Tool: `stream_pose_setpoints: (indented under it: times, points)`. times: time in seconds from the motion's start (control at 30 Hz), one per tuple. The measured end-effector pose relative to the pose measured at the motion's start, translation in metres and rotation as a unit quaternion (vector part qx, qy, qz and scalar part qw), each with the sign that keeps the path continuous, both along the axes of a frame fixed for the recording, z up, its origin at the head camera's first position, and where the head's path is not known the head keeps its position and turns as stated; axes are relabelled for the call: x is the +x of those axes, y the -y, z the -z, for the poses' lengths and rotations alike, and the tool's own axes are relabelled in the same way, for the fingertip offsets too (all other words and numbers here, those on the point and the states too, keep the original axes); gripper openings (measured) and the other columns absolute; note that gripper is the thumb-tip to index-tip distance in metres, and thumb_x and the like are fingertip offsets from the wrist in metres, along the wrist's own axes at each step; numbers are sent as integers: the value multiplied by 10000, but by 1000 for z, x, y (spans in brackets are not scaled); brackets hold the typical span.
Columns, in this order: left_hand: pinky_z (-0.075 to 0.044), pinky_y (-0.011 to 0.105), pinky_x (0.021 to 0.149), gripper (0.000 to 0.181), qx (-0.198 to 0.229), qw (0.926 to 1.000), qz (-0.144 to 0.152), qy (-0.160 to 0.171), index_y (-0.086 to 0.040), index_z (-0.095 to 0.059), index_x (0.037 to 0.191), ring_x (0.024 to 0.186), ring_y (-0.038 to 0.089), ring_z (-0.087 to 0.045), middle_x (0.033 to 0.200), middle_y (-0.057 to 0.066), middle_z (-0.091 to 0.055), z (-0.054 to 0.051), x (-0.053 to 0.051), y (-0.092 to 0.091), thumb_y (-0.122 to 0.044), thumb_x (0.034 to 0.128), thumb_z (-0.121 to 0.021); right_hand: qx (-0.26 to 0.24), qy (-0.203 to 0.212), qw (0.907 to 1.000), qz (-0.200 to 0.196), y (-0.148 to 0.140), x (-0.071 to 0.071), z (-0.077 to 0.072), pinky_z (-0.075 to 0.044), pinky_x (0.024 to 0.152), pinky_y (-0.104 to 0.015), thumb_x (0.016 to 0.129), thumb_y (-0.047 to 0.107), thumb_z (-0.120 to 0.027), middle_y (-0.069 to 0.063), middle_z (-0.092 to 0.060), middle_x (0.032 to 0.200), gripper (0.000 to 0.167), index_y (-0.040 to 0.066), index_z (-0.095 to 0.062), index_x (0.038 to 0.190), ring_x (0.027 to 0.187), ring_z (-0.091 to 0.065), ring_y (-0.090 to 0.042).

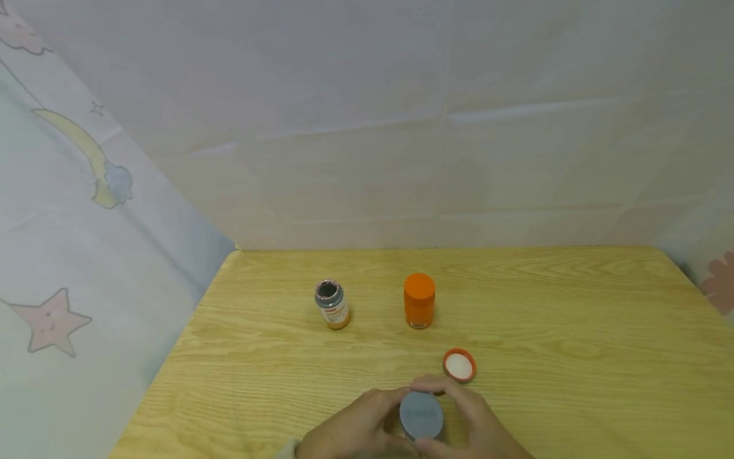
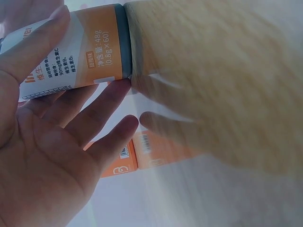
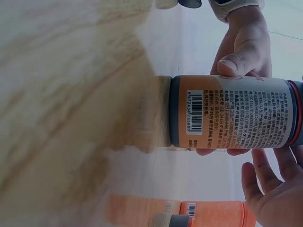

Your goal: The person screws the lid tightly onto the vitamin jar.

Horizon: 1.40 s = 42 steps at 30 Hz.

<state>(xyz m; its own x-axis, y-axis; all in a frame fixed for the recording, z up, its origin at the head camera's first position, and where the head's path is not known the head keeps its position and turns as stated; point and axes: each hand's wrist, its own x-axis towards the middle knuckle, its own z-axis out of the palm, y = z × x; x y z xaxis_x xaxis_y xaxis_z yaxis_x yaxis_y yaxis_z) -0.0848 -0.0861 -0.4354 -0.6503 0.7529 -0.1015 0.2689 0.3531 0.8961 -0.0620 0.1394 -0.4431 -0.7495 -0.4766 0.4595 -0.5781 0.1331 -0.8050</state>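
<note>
A supplement bottle point(image 3: 232, 111) with a white-and-orange label stands upright on the table near its front edge. Its grey lid point(image 1: 421, 414) is on top, with a red ring visible under it in the right wrist view. My left hand point(image 1: 355, 427) grips the bottle's body, thumb on one side and fingers on the other. Around the lid curl the thumb and fingers of my right hand point(image 1: 473, 424). Just beyond that hand, a loose lid point(image 1: 459, 365) lies with its white inside and orange rim facing up.
Farther back on the left stands an uncapped bottle point(image 1: 332, 305), its dark mouth showing. An orange jar point(image 1: 419, 301) with an orange lid is upright to its right. The wood-grain table point(image 1: 573, 306) ends at a pale cloth backdrop point(image 1: 367, 159).
</note>
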Motion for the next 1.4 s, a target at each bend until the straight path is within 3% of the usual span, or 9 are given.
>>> stream_pose_setpoints:
  times: [0.13, 0.3, 0.4, 0.53, 0.67, 0.83, 1.13, 1.2, 1.4]
  points:
    - [-488, 143, 752, 492, -82, 9999, -84, 94, -353, -544, 1332, 822, -66, -550, 1041, -210, -653, -1, 0, -1, -282, 890, -749, 51, 51, 9996, 258, 2, 1, 0, -432, 992, -214, 756, 133, -862, 51, -633, 1188, 609, 115, -552, 1281, 1096, -597, -93]
    - [-484, 166, 905, 532, -310, 9987, -9, -394, -334, -505, 1395, 1016, -83, -556, 1225, -217, -629, 0, 0, -2, -370, 906, -712, 308, 143, 9986, 397, 2, 2, -2, -451, 931, -254, 760, 185, -867, 65, -634, 1215, 671, 176, -519, 1333, 1075, -583, -77]
    - [-469, 176, 959, 505, -319, 9985, -24, -453, -310, -534, 1366, 1079, -75, -553, 1265, -210, -616, 0, 1, -2, -397, 902, -709, 331, -24, 9991, 251, 2, 1, -3, -440, 952, -244, 777, 178, -848, 54, -632, 1260, 698, 158, -501, 1382, 1104, -569, -75]
    - [-466, 170, 943, 449, -96, 9999, -37, -70, -320, -562, 1300, 1023, -68, -577, 1183, -214, -647, 0, 0, -1, -346, 889, -739, -32, -249, 9995, -206, 3, -1, -2, -407, 1024, -180, 800, 60, -792, -3, -631, 1278, 646, 82, -508, 1380, 1155, -571, -98]
    - [-477, 168, 915, 462, 39, 10000, 38, 1, -339, -549, 1294, 986, -66, -593, 1136, -216, -656, 0, -1, 0, -292, 883, -755, -312, -298, 9981, -450, 4, -3, 0, -408, 1032, -165, 795, -7, -766, -34, -638, 1254, 608, 49, -524, 1349, 1146, -591, -113]
    - [-481, 158, 898, 479, -26, 9996, 104, -259, -344, -533, 1317, 986, -77, -583, 1149, -221, -649, 0, -1, 0, -294, 891, -746, -238, -156, 9992, -297, 4, -3, -1, -440, 999, -207, 798, 43, -789, -5, -646, 1222, 582, 86, -537, 1321, 1113, -603, -116]
    - [-482, 149, 861, 510, -123, 9998, 21, -143, -344, -515, 1369, 951, -81, -571, 1159, -211, -652, -1, -1, 0, -299, 907, -727, 31, 333, 9994, 70, 3, 1, -5, -447, 988, -221, 795, 99, -820, 38, -630, 1220, 562, 146, -556, 1290, 1116, -597, -96]
    - [-484, 143, 827, 516, -179, 9998, -15, -107, -345, -515, 1375, 907, -83, -561, 1131, -210, -655, -1, 0, 0, -299, 907, -726, 49, 331, 9994, 78, 3, 1, -6, -445, 979, -218, 791, 110, -827, 50, -631, 1208, 570, 152, -556, 1292, 1103, -593, -87]
    - [-475, 163, 930, 583, -339, 9988, -14, -362, -327, -491, 1411, 1036, -87, -549, 1257, -200, -625, 0, 0, -2, -302, 888, -747, 166, -33, 9998, 94, 1, -1, -2, -435, 951, -216, 737, 185, -887, 61, -646, 1204, 670, 150, -548, 1314, 1081, -566, -69]
